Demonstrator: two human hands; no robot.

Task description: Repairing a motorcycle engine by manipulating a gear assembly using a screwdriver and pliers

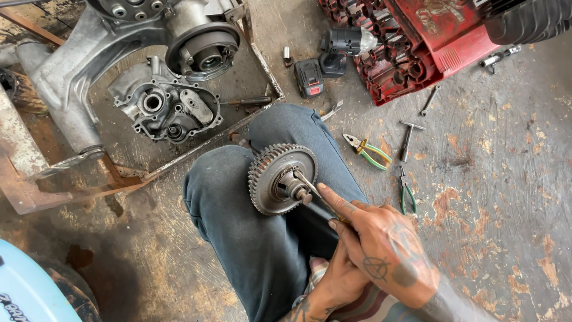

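Head view, left hand [333, 280] mostly hidden, tool [310, 189] tip obscured

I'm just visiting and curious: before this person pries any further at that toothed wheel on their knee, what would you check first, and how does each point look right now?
1. Toothed gear wheel supported: ok, it rests on the jeans-clad knee, though tilted on edge.
2. Tool tip seated: ok, the screwdriver reaches the gear's centre hub.
3. Right hand grip: ok, it wraps the handle with the forefinger stretched along the shaft.
4. Left hand clear of the tip: ok, it sits low behind the right hand; what it holds, cannot tell.
5. Gear held against slipping: not ok, no hand steadies it.
6. Spare tools within reach: ok, green-handled pliers lie on the floor nearby.
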